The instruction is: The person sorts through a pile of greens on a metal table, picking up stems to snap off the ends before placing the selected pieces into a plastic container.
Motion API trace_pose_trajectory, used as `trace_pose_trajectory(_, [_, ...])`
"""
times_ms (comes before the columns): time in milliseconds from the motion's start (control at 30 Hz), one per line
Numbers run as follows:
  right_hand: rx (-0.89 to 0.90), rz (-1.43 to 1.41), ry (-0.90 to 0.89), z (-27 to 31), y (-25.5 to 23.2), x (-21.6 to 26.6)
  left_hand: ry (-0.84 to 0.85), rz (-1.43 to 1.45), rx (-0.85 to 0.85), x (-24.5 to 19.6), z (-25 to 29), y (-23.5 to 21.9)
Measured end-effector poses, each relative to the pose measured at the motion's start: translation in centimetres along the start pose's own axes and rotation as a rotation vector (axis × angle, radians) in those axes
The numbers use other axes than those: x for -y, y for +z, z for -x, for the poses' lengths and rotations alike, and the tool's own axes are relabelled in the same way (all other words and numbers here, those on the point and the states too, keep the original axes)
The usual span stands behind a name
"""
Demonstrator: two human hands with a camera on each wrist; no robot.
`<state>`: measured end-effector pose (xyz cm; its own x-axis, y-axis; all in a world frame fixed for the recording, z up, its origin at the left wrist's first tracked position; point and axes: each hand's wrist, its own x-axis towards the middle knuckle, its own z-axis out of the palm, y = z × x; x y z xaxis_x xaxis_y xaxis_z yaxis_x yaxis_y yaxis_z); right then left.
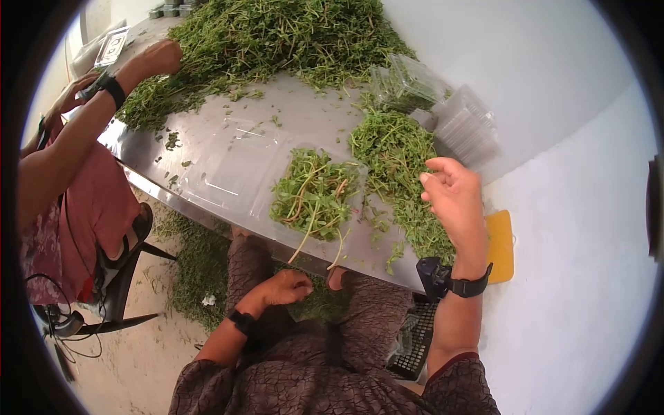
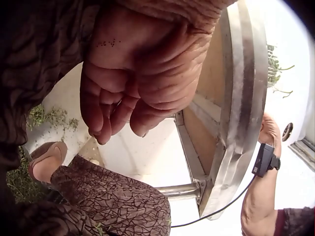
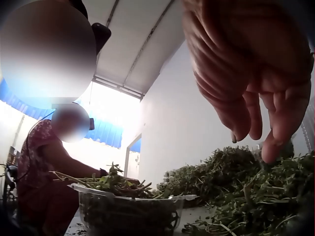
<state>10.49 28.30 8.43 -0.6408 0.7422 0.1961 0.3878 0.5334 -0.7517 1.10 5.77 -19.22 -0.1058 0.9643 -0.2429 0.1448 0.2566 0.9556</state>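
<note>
An open clear plastic box (image 1: 315,194) filled with green leafy stems stands near the table's front edge, two long stems hanging over its side; its lid (image 1: 235,166) lies folded out to the left. My right hand (image 1: 453,200) is raised over the right-hand heap of greens (image 1: 391,149), fingers loosely bent and holding nothing. In the right wrist view that hand (image 3: 256,83) hangs above the heap, with the filled box (image 3: 130,211) to its left. Below the table edge, over my lap, my left hand (image 1: 283,287) is empty with its fingers loosely curled, as the left wrist view also shows (image 2: 138,73).
A large pile of greens (image 1: 277,41) covers the table's far side. Stacked clear boxes (image 1: 467,128) stand at the right by the wall, above a yellow board (image 1: 499,245). Another person's arm (image 1: 76,145) reaches in from the left. Greens (image 1: 200,277) lie on the floor.
</note>
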Motion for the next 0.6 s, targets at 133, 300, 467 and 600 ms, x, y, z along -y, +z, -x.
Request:
trace_pose_trajectory(133, [0.064, 0.138, -0.081, 0.8, 0.1, -0.4, -0.048, 0.062, -0.013, -0.4, 0.3, -0.2])
trace_pose_trajectory(300, [0.149, 0.080, -0.335, 5.1, 1.2, 3.0, -0.021, 0.094, -0.023, -0.2, 0.7, -0.3])
trace_pose_trajectory(467, [0.206, 0.354, -0.929, 7.5, 3.6, 5.4, -0.025, 0.043, -0.017, 0.4, 0.6, 0.0])
trace_pose_trajectory(600, [0.173, 0.368, -0.998, 7.8, 6.0, 4.7, 0.061, 0.050, -0.090, 1.2, 0.9, 0.2])
